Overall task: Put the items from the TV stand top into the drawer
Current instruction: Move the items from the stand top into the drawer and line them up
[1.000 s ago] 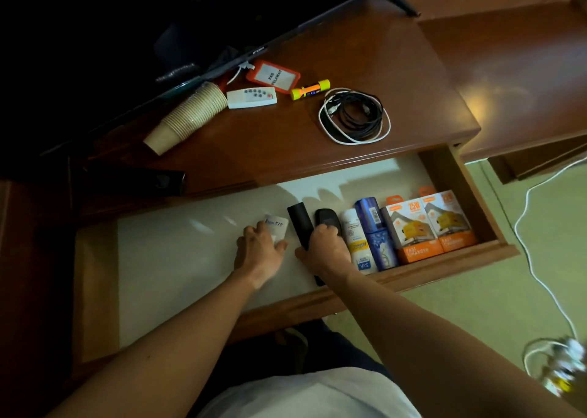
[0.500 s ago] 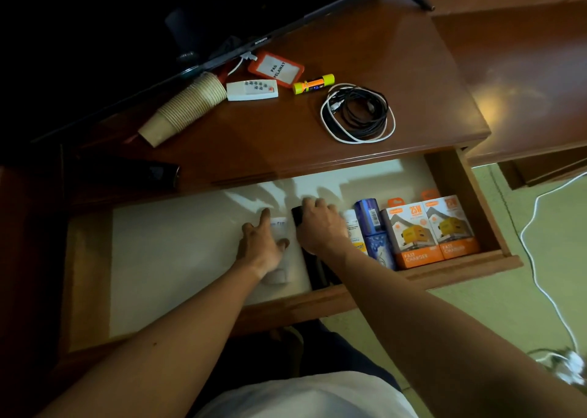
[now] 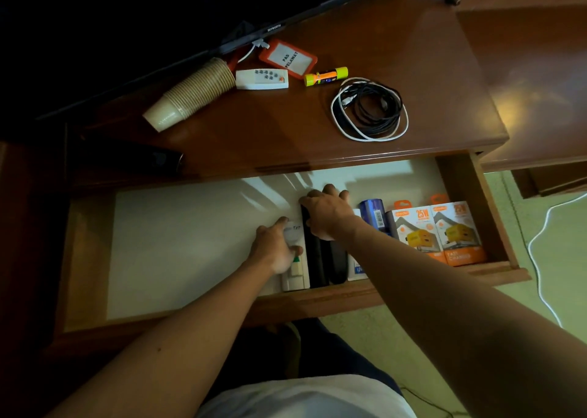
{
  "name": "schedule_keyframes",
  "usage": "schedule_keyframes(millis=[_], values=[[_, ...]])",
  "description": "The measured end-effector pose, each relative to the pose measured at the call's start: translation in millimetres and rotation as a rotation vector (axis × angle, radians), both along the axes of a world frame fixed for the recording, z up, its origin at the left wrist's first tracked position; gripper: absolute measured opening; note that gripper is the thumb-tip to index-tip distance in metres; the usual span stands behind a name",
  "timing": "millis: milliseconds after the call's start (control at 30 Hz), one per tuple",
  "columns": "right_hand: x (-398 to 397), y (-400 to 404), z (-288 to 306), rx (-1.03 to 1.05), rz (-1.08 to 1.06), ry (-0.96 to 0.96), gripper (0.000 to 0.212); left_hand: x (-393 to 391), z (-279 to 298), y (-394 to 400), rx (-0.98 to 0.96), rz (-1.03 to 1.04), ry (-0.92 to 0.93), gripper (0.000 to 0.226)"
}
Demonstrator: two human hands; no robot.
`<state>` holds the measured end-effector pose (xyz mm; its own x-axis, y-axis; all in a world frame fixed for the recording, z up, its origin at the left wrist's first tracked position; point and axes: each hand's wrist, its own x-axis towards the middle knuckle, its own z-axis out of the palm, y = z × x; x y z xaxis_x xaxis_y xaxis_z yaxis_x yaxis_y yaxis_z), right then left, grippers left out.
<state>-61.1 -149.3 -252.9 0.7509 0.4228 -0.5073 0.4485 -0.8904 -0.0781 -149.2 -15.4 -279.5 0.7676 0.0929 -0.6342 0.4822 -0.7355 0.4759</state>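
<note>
step: seating remotes in drawer point(image 3: 476, 201) | L hand point(image 3: 276, 249) flat on white remote point(image 3: 297, 273); R hand point(image 3: 327, 216) pressing black remotes point(image 3: 327, 265), no grip | next: lift, reach beyond hands to paper cups point(image 3: 190, 97)

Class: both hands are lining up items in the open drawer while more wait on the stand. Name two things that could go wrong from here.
1. The stack of paper cups lies on its side and may roll or slide apart when lifted.
2. The coiled cables are loose and could unravel or snag the glue stick.

Both hands rest on remotes point(image 3: 320, 259) in the open drawer point(image 3: 470, 195), perhaps gripping.
</note>
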Motion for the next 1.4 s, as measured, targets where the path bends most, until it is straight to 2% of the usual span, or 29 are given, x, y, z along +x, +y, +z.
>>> schedule_keyframes(millis=[300, 367, 433, 600, 667, 700, 767, 900, 967, 1100, 1267, 1400], values=[[-16.2, -1.7, 4.0, 0.032, -0.017, -0.027, 0.064, 0.8, 10.1, -3.7, 0.020, 0.018, 0.046, 0.084], [-19.1, 1.5, 13.6, 0.069, -0.043, -0.077, 0.059, 2.7, 22.9, 0.2, 0.048, 0.022, 0.018, 0.081], [-16.7, 8.6, 26.5, 0.177, -0.084, -0.189, 0.047, 7.8, 42.9, 10.1, 0.106, 0.023, -0.097, 0.068], [7.9, 49.5, 75.2, 0.601, -0.095, -0.529, 0.010, 34.4, 102.0, 56.6, 0.178, 0.101, -0.540, 0.037], [26.1, 68.3, 96.2, 0.645, -0.087, -0.563, 0.010, 43.5, 120.2, 80.4, 0.230, 0.127, -0.688, 0.031], [37.0, 77.1, 104.0, 0.625, -0.090, -0.547, 0.017, 47.2, 126.9, 93.2, 0.268, 0.117, -0.727, 0.033], [60.1, 93.0, 115.4, 0.501, -0.092, -0.465, 0.044, 53.1, 139.0, 118.1, 0.380, 0.039, -0.708, 0.044], [97.4, 111.8, 122.2, 0.240, -0.035, -0.360, 0.086, 60.1, 151.5, 155.8, 0.618, -0.188, -0.481, 0.066], [110.7, 115.9, 117.2, 0.176, -0.012, -0.328, 0.097, 60.6, 150.4, 164.6, 0.677, -0.269, -0.406, 0.067], [123.7, 119.9, 103.7, 0.134, 0.004, -0.291, 0.097, 58.6, 141.2, 170.6, 0.727, -0.316, -0.318, 0.058], [117.2, 122.7, 109.2, 0.109, 0.002, -0.380, 0.083, 60.7, 134.4, 168.8, 0.701, -0.300, -0.376, 0.050], [107.9, 121.5, 110.5, 0.133, -0.077, -0.367, 0.070, 68.2, 136.5, 161.3, 0.636, -0.314, -0.434, 0.051]])
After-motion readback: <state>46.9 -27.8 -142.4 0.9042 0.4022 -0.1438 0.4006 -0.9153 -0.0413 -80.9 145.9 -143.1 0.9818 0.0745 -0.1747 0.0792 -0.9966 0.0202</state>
